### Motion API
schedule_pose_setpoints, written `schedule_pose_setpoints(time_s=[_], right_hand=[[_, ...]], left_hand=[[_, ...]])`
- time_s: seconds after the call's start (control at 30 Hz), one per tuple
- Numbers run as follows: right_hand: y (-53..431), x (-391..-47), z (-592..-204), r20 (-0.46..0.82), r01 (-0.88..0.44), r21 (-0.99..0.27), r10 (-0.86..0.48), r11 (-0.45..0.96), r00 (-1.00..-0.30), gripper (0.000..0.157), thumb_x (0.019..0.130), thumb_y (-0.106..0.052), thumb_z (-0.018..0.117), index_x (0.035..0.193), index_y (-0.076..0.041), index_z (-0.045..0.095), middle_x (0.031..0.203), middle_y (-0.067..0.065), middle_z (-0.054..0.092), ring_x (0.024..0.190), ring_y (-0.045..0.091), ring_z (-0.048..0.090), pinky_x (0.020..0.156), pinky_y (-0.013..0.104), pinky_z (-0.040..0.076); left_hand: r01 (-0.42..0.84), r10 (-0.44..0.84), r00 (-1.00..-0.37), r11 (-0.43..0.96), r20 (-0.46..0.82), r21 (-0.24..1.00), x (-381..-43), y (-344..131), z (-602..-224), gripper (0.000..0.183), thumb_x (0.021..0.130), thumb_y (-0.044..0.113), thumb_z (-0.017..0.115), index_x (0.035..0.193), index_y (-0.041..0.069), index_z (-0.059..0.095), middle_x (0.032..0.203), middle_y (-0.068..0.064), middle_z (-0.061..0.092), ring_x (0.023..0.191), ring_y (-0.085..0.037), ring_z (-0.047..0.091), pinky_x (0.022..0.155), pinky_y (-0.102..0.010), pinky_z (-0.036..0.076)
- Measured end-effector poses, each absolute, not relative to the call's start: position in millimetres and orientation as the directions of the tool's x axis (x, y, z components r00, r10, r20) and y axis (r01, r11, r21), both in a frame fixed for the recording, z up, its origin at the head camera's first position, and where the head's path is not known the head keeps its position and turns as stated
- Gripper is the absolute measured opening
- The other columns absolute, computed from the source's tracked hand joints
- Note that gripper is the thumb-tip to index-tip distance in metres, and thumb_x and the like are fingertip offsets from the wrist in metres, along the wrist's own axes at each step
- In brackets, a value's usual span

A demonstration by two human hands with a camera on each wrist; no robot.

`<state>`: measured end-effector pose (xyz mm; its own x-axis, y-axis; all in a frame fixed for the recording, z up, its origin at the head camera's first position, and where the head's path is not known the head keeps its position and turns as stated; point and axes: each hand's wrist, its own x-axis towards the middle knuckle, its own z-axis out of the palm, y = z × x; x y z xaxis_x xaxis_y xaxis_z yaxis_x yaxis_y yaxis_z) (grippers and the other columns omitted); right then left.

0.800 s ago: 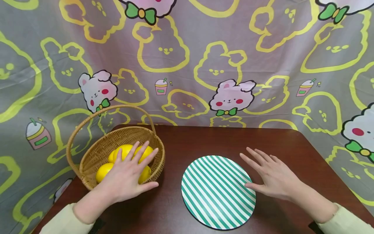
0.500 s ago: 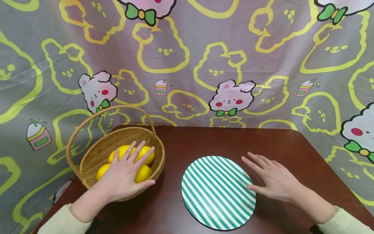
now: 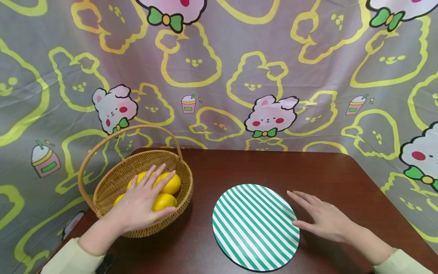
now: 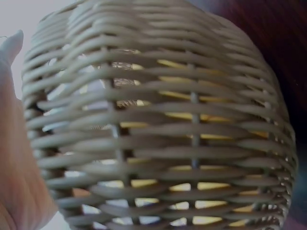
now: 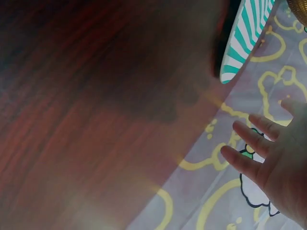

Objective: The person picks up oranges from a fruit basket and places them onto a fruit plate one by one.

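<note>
My left hand [image 3: 142, 201] hovers over the near side of a wicker basket [image 3: 137, 161], fingers spread above the yellow lemons [image 3: 165, 201] inside and partly hiding them. In the left wrist view the woven basket wall [image 4: 158, 120] fills most of the picture, with yellow showing through its gaps and the hand [image 4: 19, 163] at the left edge. My right hand [image 3: 325, 217] is held with straight fingers beside the right rim of a round green-and-white striped board [image 3: 254, 228]. The right wrist view shows that hand [image 5: 273, 158] holding nothing, above the table.
The basket's tall arched handle [image 3: 128, 129] rises at the left of the dark brown wooden table [image 3: 232, 165]. Behind the table and along its sides hangs a grey cloth [image 3: 219, 95] with cartoon prints.
The left hand has drifted slightly left and toward me over the basket. My right hand has lowered a little and shifted right. Basket, lemons and board stay in place.
</note>
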<state>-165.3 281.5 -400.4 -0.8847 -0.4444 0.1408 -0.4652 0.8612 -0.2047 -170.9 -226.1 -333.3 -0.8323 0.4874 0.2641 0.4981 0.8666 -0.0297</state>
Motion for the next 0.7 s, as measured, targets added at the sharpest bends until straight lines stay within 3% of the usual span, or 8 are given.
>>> schedule_pose_setpoints(time_s=[0.3, 0.53, 0.7], right_hand=[[286, -167, -403, -0.025, -0.357, -0.373, -0.394, 0.856, -0.919, 0.076, 0.086, -0.061, 0.061, 0.148, -0.023, 0.039, 0.13, 0.013, 0.051, 0.111, 0.036, 0.054, 0.071, 0.052, 0.05], [293, -171, -410, -0.072, -0.37, -0.478, -0.455, 0.797, -0.888, 0.065, 0.09, -0.055, 0.06, 0.143, -0.021, 0.043, 0.103, -0.003, 0.049, 0.084, 0.009, 0.051, 0.062, 0.03, 0.042], [299, -175, -416, -0.058, -0.397, -0.54, -0.504, 0.742, -0.862, 0.059, 0.093, -0.048, 0.06, 0.142, -0.018, 0.043, 0.103, -0.002, 0.049, 0.084, 0.005, 0.05, 0.063, 0.028, 0.043]], left_hand=[[0.493, 0.463, -0.853, 0.867, 0.241, 0.08, -173, -233, -332, 0.085, 0.088, 0.068, 0.052, 0.156, 0.031, 0.018, 0.16, -0.009, 0.014, 0.143, -0.039, 0.015, 0.099, -0.074, 0.019], [0.531, 0.486, -0.839, 0.83, 0.242, 0.174, -173, -238, -332, 0.084, 0.088, 0.057, 0.062, 0.155, 0.032, 0.019, 0.16, -0.007, 0.016, 0.142, -0.038, 0.02, 0.107, -0.064, 0.018], [0.547, 0.494, -0.829, 0.813, 0.261, 0.197, -176, -243, -334, 0.083, 0.088, 0.052, 0.065, 0.155, 0.03, 0.021, 0.158, -0.006, 0.021, 0.14, -0.038, 0.026, 0.107, -0.063, 0.019]])
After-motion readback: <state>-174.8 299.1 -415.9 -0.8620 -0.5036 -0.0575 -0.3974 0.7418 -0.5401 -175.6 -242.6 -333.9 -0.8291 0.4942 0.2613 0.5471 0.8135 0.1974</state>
